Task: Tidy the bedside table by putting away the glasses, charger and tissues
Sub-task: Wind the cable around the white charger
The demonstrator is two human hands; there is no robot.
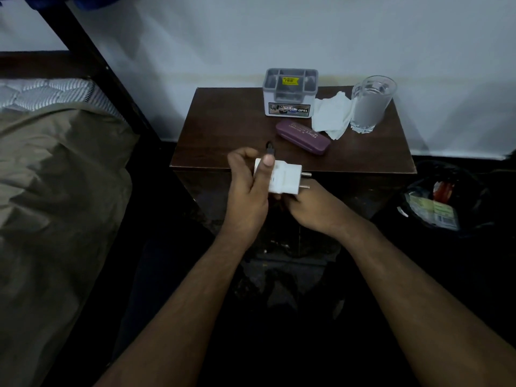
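My left hand [247,188] grips a white charger plug [283,178] in front of the dark wooden bedside table [223,129], thumb across its top. A black cable end [270,149] sticks up behind the plug. My right hand [315,206] supports the plug from below, near its two metal pins. On the table lie a purple glasses case [303,137] and crumpled white tissues [332,114]. A grey and white organiser box [290,92] with several compartments stands at the table's back.
A glass of water [370,103] stands at the table's back right, touching the tissues. A bed with a brown blanket [55,177] lies to the left. A black bin bag with rubbish [444,202] sits on the floor to the right.
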